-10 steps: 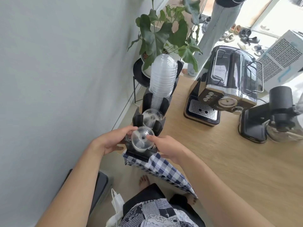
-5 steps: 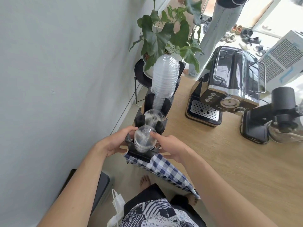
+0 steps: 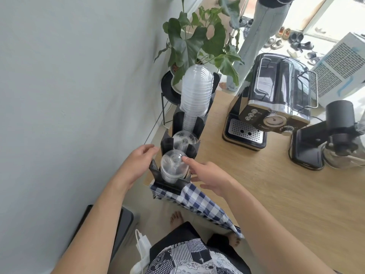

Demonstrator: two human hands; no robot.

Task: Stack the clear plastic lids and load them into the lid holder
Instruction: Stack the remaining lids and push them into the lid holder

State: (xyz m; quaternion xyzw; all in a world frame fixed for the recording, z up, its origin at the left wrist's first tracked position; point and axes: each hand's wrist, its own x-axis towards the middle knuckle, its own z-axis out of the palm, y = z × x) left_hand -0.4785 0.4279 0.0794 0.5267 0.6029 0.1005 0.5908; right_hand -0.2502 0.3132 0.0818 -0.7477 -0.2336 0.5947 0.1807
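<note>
A black lid holder (image 3: pixel 167 184) with three slots stands at the wooden counter's left edge. Its nearest slot holds a short stack of clear plastic lids (image 3: pixel 172 165). The middle slot has another low stack (image 3: pixel 184 139), and the far slot carries a tall stack of domed lids (image 3: pixel 196 91). My left hand (image 3: pixel 138 161) hovers just left of the nearest stack, fingers apart, holding nothing. My right hand (image 3: pixel 207 175) is open on the right side, its index fingertip touching the top lid's rim.
A blue-checked cloth (image 3: pixel 197 202) hangs over the counter edge under the holder. An espresso machine (image 3: pixel 272 99) and a black grinder (image 3: pixel 327 135) stand on the counter (image 3: pixel 256 184) to the right. A potted plant (image 3: pixel 197 42) sits behind the holder. A grey wall lies to the left.
Both hands gripped the lid stack while it went down into the nearest slot. Now they have let go and spread apart, leaving the stack seated in the holder.
</note>
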